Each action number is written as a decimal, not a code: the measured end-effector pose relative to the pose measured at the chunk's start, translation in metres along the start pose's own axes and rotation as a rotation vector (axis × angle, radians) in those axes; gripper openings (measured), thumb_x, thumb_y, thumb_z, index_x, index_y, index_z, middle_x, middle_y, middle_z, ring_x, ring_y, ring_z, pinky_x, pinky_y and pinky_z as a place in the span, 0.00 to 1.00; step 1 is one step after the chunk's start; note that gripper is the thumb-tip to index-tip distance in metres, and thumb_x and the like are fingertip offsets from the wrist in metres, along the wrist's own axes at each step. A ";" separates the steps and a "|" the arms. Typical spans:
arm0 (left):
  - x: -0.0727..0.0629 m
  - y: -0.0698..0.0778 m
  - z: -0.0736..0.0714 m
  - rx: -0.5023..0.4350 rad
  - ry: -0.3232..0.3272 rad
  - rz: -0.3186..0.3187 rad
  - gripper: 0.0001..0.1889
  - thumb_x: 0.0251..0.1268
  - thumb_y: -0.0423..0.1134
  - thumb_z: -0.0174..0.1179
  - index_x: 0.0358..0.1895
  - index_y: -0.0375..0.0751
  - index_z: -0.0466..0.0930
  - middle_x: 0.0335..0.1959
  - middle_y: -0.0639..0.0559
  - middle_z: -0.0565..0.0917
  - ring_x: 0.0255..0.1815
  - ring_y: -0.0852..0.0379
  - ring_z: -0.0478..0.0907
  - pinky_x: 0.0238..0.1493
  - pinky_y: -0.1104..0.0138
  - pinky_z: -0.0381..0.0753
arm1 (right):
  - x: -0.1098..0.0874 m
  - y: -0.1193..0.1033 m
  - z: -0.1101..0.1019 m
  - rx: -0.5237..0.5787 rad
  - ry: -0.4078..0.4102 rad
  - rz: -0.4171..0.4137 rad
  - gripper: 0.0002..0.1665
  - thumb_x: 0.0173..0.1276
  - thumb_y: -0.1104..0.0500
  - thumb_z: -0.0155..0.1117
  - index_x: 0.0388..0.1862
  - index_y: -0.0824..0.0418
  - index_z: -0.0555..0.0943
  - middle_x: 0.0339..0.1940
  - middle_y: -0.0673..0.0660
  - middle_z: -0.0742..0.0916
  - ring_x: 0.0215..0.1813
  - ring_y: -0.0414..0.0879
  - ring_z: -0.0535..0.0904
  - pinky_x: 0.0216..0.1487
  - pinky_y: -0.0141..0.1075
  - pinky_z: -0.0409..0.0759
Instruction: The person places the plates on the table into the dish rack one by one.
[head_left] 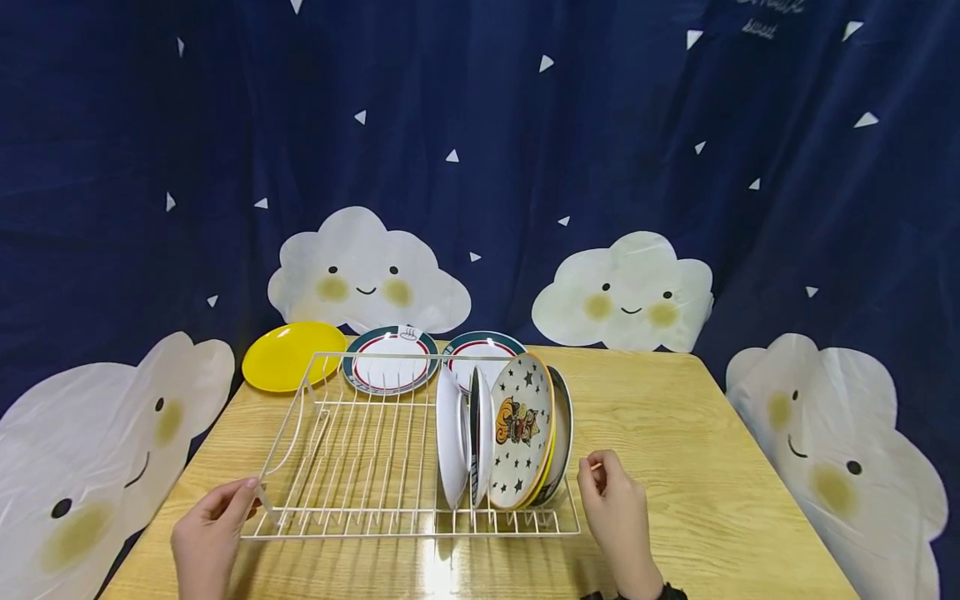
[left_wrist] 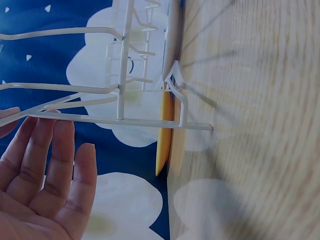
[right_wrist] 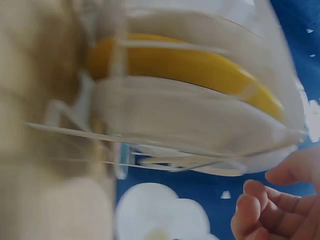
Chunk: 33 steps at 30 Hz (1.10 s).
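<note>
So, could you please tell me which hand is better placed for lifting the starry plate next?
Probably the right hand: it appears to hold nothing and sits beside the loaded end of the rack, near the starry plate. The left hand grips the rack's opposite end.

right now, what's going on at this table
A person's left hand grips the left end of a white rack on the table. The right hand is near its right end, holding nothing. Several plates stand in the rack's right half; a yellow plate and two green-rimmed ones lie behind it.
</note>
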<state>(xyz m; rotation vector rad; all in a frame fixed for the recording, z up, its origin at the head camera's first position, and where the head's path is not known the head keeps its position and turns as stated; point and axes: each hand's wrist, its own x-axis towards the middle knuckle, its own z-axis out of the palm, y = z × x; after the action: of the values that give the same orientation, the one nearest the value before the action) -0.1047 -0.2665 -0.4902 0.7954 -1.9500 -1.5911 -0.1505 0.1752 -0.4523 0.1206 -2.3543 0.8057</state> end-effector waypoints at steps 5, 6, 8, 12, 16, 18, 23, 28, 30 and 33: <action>0.000 -0.001 0.000 -0.007 0.000 -0.010 0.11 0.61 0.41 0.67 0.34 0.35 0.87 0.16 0.74 0.81 0.20 0.72 0.80 0.26 0.80 0.80 | -0.015 0.008 0.012 0.013 -0.083 0.080 0.04 0.64 0.66 0.64 0.29 0.62 0.79 0.13 0.44 0.74 0.16 0.28 0.60 0.18 0.26 0.64; 0.000 -0.001 0.000 -0.005 -0.002 -0.012 0.11 0.61 0.41 0.67 0.34 0.35 0.87 0.16 0.74 0.81 0.20 0.72 0.80 0.26 0.80 0.80 | -0.016 0.008 0.013 0.012 -0.090 0.091 0.05 0.64 0.66 0.64 0.28 0.61 0.79 0.13 0.44 0.74 0.16 0.28 0.60 0.18 0.26 0.64; 0.000 -0.001 0.001 -0.007 -0.004 -0.016 0.11 0.61 0.42 0.68 0.34 0.35 0.87 0.16 0.74 0.81 0.20 0.72 0.80 0.26 0.80 0.80 | -0.017 0.009 0.016 0.013 -0.105 0.103 0.06 0.65 0.65 0.63 0.27 0.60 0.79 0.12 0.43 0.73 0.16 0.29 0.60 0.19 0.26 0.63; 0.000 -0.003 0.001 -0.007 -0.008 -0.019 0.11 0.61 0.42 0.68 0.34 0.36 0.88 0.16 0.74 0.81 0.20 0.72 0.80 0.26 0.80 0.80 | -0.018 0.011 0.018 0.025 -0.129 0.096 0.08 0.65 0.65 0.63 0.25 0.59 0.79 0.11 0.43 0.73 0.16 0.28 0.60 0.18 0.26 0.63; 0.000 -0.003 -0.001 0.008 -0.017 -0.019 0.11 0.61 0.43 0.67 0.33 0.37 0.88 0.16 0.75 0.81 0.20 0.72 0.80 0.26 0.80 0.80 | -0.018 0.010 0.018 0.064 -0.168 0.101 0.09 0.64 0.66 0.63 0.24 0.59 0.80 0.10 0.43 0.75 0.15 0.27 0.63 0.17 0.26 0.64; 0.000 -0.003 -0.002 0.013 -0.015 -0.018 0.10 0.61 0.43 0.67 0.33 0.38 0.88 0.16 0.75 0.81 0.20 0.72 0.80 0.26 0.80 0.80 | -0.018 0.009 0.018 0.082 -0.189 0.118 0.08 0.64 0.66 0.62 0.25 0.59 0.81 0.10 0.43 0.76 0.15 0.27 0.65 0.17 0.26 0.65; 0.001 0.000 -0.002 0.004 -0.010 -0.010 0.08 0.62 0.42 0.67 0.32 0.41 0.88 0.16 0.76 0.81 0.20 0.73 0.80 0.26 0.80 0.80 | -0.016 0.008 0.017 0.114 -0.233 0.180 0.08 0.66 0.66 0.61 0.26 0.61 0.81 0.10 0.45 0.77 0.14 0.29 0.67 0.17 0.26 0.67; 0.001 0.001 -0.002 -0.073 -0.019 -0.040 0.06 0.61 0.40 0.68 0.30 0.41 0.88 0.17 0.72 0.83 0.20 0.72 0.81 0.27 0.80 0.81 | -0.016 0.006 0.016 0.138 -0.265 0.222 0.09 0.68 0.65 0.60 0.27 0.62 0.81 0.12 0.49 0.79 0.14 0.29 0.68 0.18 0.26 0.68; 0.001 0.000 -0.002 -0.101 -0.026 -0.052 0.07 0.61 0.40 0.68 0.29 0.41 0.88 0.17 0.71 0.83 0.21 0.71 0.81 0.27 0.80 0.81 | -0.016 0.005 0.015 0.146 -0.274 0.234 0.09 0.69 0.64 0.60 0.27 0.62 0.81 0.12 0.52 0.80 0.14 0.30 0.68 0.18 0.26 0.68; 0.001 -0.001 -0.003 -0.099 -0.028 -0.053 0.07 0.61 0.40 0.68 0.30 0.41 0.88 0.17 0.71 0.83 0.21 0.71 0.82 0.27 0.80 0.81 | -0.016 0.004 0.014 0.152 -0.281 0.247 0.10 0.69 0.64 0.60 0.27 0.63 0.81 0.13 0.53 0.80 0.14 0.30 0.68 0.18 0.26 0.68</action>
<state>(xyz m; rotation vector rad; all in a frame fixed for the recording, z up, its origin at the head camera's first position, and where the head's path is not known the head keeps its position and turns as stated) -0.1034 -0.2691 -0.4908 0.7948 -1.8680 -1.7239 -0.1468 0.1682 -0.4724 0.0056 -2.6023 1.1527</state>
